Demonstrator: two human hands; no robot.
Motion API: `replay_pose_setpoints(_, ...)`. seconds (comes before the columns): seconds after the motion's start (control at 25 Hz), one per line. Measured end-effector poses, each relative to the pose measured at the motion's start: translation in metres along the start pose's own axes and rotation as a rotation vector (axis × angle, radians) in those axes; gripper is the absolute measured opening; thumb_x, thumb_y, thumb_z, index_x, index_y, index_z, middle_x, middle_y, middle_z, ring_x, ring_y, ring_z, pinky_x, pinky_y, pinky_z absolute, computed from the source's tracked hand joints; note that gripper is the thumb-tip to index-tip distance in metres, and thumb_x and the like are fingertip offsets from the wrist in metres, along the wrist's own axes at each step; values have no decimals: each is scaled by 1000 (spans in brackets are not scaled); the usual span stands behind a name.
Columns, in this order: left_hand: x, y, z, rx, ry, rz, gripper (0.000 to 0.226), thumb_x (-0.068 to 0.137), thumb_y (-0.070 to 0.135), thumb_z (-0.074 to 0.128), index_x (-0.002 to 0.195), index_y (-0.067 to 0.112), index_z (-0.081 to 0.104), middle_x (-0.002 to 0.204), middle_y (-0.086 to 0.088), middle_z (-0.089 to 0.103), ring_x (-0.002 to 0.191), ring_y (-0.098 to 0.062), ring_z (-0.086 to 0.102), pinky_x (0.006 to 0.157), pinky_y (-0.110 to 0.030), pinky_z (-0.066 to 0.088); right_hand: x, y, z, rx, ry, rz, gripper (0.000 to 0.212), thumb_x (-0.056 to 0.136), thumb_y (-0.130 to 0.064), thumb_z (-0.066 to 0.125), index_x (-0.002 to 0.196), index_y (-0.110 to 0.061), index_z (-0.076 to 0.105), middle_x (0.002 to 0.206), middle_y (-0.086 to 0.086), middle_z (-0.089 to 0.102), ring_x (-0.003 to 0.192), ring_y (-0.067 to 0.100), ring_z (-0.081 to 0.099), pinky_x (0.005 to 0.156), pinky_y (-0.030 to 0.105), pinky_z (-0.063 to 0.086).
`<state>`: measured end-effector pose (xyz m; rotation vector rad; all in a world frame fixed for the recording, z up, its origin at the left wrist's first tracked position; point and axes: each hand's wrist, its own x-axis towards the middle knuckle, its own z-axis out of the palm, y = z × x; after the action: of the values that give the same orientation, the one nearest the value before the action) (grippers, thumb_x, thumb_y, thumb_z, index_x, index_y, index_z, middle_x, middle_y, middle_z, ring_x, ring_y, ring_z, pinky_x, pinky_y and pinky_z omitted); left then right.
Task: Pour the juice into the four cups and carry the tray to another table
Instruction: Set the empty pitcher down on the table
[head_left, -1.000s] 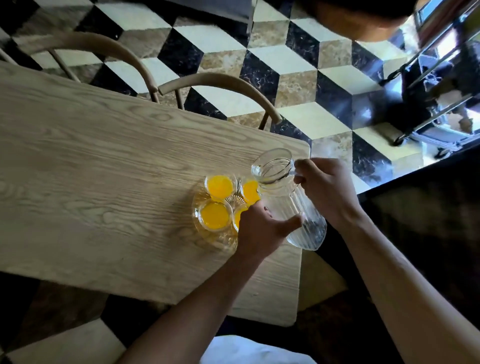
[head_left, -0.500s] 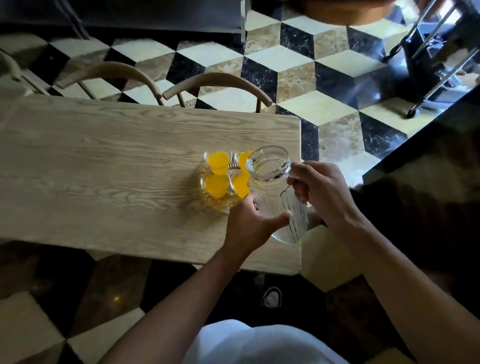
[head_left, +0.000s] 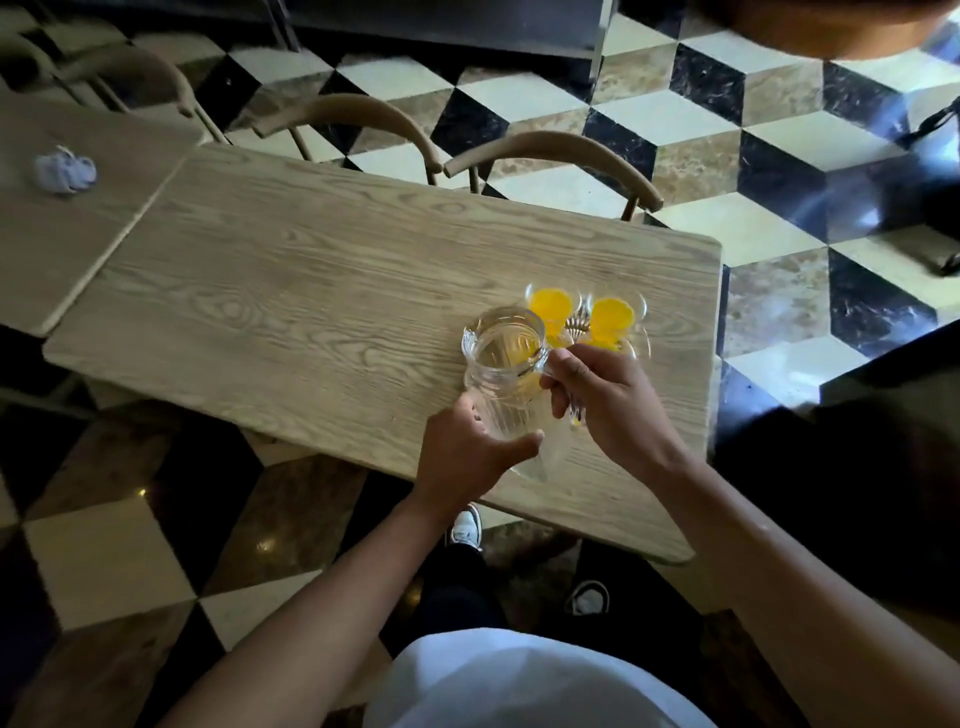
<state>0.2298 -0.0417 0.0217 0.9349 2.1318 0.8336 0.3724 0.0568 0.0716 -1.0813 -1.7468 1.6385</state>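
A clear ribbed glass jug (head_left: 506, 364), empty, is held upright over the wooden table (head_left: 322, 312) just left of the tray. My right hand (head_left: 602, 400) grips its handle. My left hand (head_left: 467, 452) cups the jug's lower body from the left. Behind the jug sits a clear glass tray (head_left: 641, 345) with cups of orange juice; two cups (head_left: 553, 304) (head_left: 613, 312) show plainly, the nearer ones are partly hidden by the jug and my right hand.
Two curved wooden chair backs (head_left: 556, 150) (head_left: 363, 111) stand at the table's far side. A second table (head_left: 78, 208) abuts on the left with a crumpled pale cloth (head_left: 65, 169). The floor is checkered tile; my shoes (head_left: 465, 527) show below the near edge.
The jug has moved left, from the tray's right side to its left front, still held by both hands. The view has pulled back and shifted left.
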Motion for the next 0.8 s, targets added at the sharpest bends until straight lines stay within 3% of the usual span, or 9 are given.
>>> replay_pose_setpoints(0.08, 23, -17, -22, -10, 13, 24, 57, 64, 45, 98, 71, 30, 43, 54, 7, 50, 55, -14, 47, 59, -22, 39, 21, -2, 22, 3, -25, 2, 42, 100, -37, 53, 81, -4, 70, 62, -3, 64, 64, 17, 56, 65, 39, 41)
replay_pose_setpoints(0.2, 71, -38, -57, -60, 23, 59, 50, 55, 55, 91, 77, 36, 50, 72, 19, 66, 76, -11, 70, 68, -18, 49, 61, -4, 59, 16, -50, 14, 38, 101, -33, 55, 82, -4, 69, 71, -4, 69, 72, 16, 58, 71, 40, 43)
replay_pose_setpoints(0.28, 103, -46, -74, -157, 25, 79, 45, 52, 53, 89, 88, 46, 61, 87, 21, 74, 94, -10, 77, 86, -32, 62, 83, -4, 76, 13, -38, 10, 33, 103, -26, 55, 80, -5, 68, 74, -5, 69, 74, 11, 59, 73, 34, 45)
replay_pose_setpoints(0.4, 150, -52, -90, -175, -6, 113, 52, 52, 49, 88, 96, 45, 60, 105, 8, 77, 107, -17, 75, 97, -48, 61, 116, -1, 95, 24, 19, 18, 31, 105, -19, 52, 85, 0, 68, 77, -8, 68, 74, 5, 59, 75, 27, 44)
replay_pose_setpoints(0.48, 175, -51, -97, -125, -48, 128, 61, 51, 51, 84, 106, 34, 63, 111, 1, 76, 111, -21, 73, 99, -45, 60, 132, 4, 103, 38, 53, 38, 30, 104, -19, 52, 86, -2, 68, 79, -8, 68, 76, 4, 59, 78, 26, 44)
replay_pose_setpoints(0.6, 211, -50, -108, -72, -161, 180, 85, 50, 48, 83, 125, 14, 59, 123, -4, 69, 120, -16, 67, 106, -28, 54, 148, 13, 112, 98, 89, 76, 28, 102, -23, 55, 87, -6, 71, 80, -8, 69, 81, 7, 61, 80, 27, 45)
replay_pose_setpoints(0.8, 268, -52, -123, 64, -390, 325, 78, 62, 2, 97, 128, 14, 57, 125, -4, 67, 118, -10, 67, 108, -12, 49, 163, 23, 135, 189, 173, 102, 35, 96, -33, 60, 87, -1, 72, 85, 23, 69, 81, 17, 60, 78, 38, 44)
